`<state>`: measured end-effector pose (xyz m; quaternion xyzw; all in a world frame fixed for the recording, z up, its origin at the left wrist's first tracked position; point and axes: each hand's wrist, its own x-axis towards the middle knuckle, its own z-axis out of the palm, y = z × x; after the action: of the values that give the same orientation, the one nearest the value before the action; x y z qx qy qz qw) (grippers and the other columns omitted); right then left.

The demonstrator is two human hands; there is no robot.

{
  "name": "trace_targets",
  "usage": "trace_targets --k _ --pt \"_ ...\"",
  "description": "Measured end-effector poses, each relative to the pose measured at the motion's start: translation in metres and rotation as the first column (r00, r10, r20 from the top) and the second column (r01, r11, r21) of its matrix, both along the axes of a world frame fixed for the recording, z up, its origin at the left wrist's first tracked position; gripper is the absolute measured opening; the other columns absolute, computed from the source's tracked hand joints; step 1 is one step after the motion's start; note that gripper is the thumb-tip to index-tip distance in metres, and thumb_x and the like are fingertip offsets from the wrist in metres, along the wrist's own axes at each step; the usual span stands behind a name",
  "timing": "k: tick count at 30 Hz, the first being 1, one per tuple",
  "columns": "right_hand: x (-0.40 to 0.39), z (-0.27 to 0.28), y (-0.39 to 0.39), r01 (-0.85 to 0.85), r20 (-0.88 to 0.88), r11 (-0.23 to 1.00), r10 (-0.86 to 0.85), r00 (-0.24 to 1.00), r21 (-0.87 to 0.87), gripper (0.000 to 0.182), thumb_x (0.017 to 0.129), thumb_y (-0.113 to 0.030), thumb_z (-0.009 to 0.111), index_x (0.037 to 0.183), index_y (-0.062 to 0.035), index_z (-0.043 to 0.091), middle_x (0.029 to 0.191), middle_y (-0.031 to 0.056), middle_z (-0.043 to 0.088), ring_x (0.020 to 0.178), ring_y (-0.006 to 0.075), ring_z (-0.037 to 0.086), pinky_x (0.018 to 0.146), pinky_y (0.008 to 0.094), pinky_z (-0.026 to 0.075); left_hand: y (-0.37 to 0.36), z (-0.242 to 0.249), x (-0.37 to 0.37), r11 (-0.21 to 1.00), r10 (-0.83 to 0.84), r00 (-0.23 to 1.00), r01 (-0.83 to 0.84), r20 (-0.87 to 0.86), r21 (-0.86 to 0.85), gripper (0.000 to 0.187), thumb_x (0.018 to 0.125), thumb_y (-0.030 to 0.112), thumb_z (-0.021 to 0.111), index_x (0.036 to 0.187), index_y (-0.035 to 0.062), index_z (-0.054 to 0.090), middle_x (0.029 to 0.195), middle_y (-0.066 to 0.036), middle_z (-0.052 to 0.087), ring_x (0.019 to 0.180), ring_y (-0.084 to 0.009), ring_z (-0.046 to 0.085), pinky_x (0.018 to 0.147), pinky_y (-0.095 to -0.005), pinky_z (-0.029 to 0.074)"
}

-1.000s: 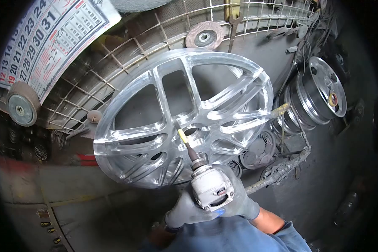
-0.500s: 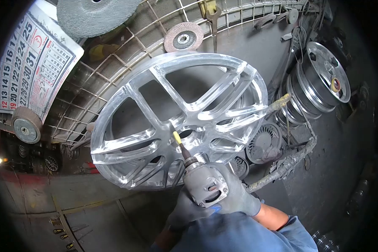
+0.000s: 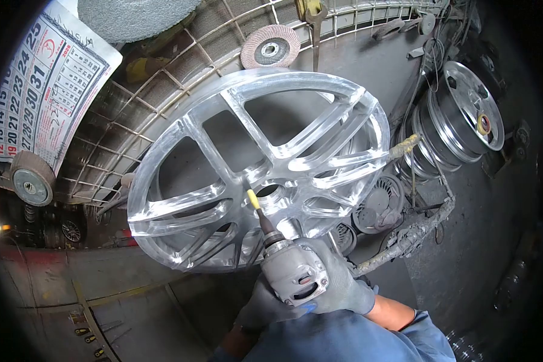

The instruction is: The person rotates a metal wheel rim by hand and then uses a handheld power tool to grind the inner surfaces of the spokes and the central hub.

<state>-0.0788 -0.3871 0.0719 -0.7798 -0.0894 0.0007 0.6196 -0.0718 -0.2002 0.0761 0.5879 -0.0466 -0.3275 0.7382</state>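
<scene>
Both my hands wear grey gloves and are closed around the body of a grey die grinder. My left hand grips it from the left and below, its fingers partly hidden by the tool. On the right side, my right hand wraps the housing. A thin bit with a yellow band points up and away from me. Its dark tip lies over the hub area of a bare-metal alloy wheel, beside the centre hole; whether it touches is hard to tell. The wheel is tilted, with shiny, brushed spokes.
Behind the wheel, a wire grid carries a flap disc, a wrench and a large grey disc. A calendar hangs left, above an abrasive wheel. Other rims and a crusted bar are right.
The view has shifted slightly, so the calendar and large disc sit higher in the picture. The grinder stays at nearly the same spot by the hub, still held in both hands.
</scene>
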Motion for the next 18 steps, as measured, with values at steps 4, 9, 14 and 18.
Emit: trace_targets --k 4,9,14,18 --pt "-0.004 -0.004 0.001 -0.016 0.043 0.998 0.013 0.999 0.067 0.09 0.063 -0.029 0.089 0.135 -0.0062 0.041 0.115 0.022 0.063 0.104 0.0396 0.065 0.086 0.0443 0.053 -0.007 0.011 -0.005 1.0 0.025 0.992 -0.024 0.122 -0.006 0.078 0.064 0.001 0.086 0.133 -0.0007 0.048 0.123 -0.01 0.062 0.113 -0.0179 0.062 0.097 -0.0347 0.053" --pt "-0.005 -0.012 0.0 0.0 -0.025 0.995 0.003 1.0 0.098 0.092 0.064 -0.03 0.088 0.137 -0.0046 0.038 0.114 0.0238 0.063 0.102 0.042 0.065 0.085 0.046 0.053 -0.014 0.011 0.001 0.998 0.03 0.999 -0.029 -0.012 0.059 0.081 0.064 0.001 0.084 0.135 0.0 0.045 0.127 -0.012 0.059 0.117 -0.02 0.06 0.099 -0.036 0.051" --pt "-0.005 -0.007 -0.009 0.075 -0.017 0.997 -0.075 0.997 -0.022 0.09 0.067 -0.033 0.087 0.136 -0.0025 0.037 0.111 0.0251 0.063 0.1 0.0437 0.066 0.083 0.0472 0.054 -0.016 -0.001 0.007 0.997 -0.081 0.997 0.081 0.01 0.007 0.088 0.066 0.001 0.083 0.141 0.002 0.037 0.136 -0.012 0.052 0.123 -0.0226 0.055 0.102 -0.0396 0.049" --pt "-0.006 -0.002 -0.014 0.081 -0.016 0.996 -0.082 0.997 -0.02 0.09 0.068 -0.033 0.087 0.136 -0.0029 0.038 0.109 0.0247 0.065 0.099 0.0422 0.067 0.082 0.0461 0.055 -0.017 -0.005 0.006 0.992 0.04 0.967 -0.069 -0.25 -0.108 0.08 0.064 -0.001 0.086 0.134 0.0013 0.046 0.124 -0.009 0.06 0.111 -0.0167 0.062 0.097 -0.0342 0.052"
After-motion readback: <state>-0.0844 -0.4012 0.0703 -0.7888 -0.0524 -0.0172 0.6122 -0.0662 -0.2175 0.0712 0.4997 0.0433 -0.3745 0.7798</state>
